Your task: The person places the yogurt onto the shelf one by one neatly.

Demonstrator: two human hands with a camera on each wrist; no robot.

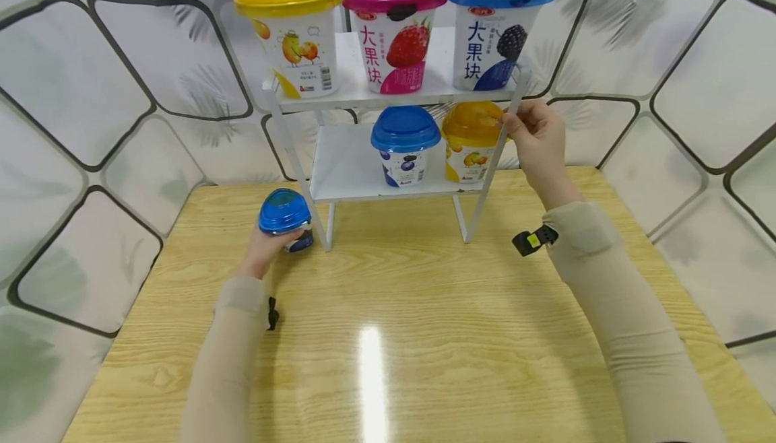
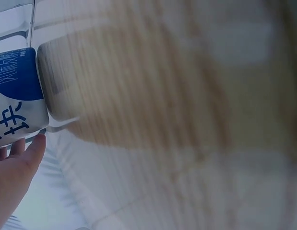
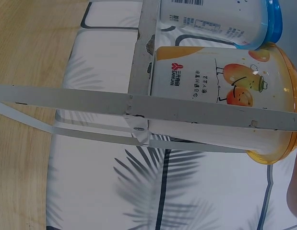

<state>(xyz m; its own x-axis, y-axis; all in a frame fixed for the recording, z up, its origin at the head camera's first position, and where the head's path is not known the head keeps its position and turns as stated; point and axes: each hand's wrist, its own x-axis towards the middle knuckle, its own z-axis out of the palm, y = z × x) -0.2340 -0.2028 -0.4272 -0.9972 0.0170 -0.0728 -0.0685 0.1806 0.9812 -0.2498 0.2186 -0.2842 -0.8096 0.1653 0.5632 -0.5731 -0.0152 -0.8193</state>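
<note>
My left hand (image 1: 267, 246) grips a blue-lidded yogurt cup (image 1: 284, 211) low over the table, left of the white two-tier rack (image 1: 327, 195). Its white and blue label (image 2: 21, 76) faces the left wrist camera, with fingertips (image 2: 37, 146) against its edge. At the rack's right side, my right hand (image 1: 539, 143) reaches around the leg and holds the lid of a yellow-lidded yogurt cup (image 1: 469, 150). That cup stands on the lower shelf; its printed side (image 3: 186, 79) shows behind the rack's leg. The leg partly hides the right fingertips.
Another blue-lidded cup (image 1: 405, 147) stands beside the yellow one on the lower shelf. On the top shelf stand a yellow-lidded cup (image 1: 297, 39), a pink-lidded cup (image 1: 395, 39) and a blue-lidded cup (image 1: 494, 39). A patterned backdrop (image 1: 697, 93) surrounds the wooden table (image 1: 455, 322).
</note>
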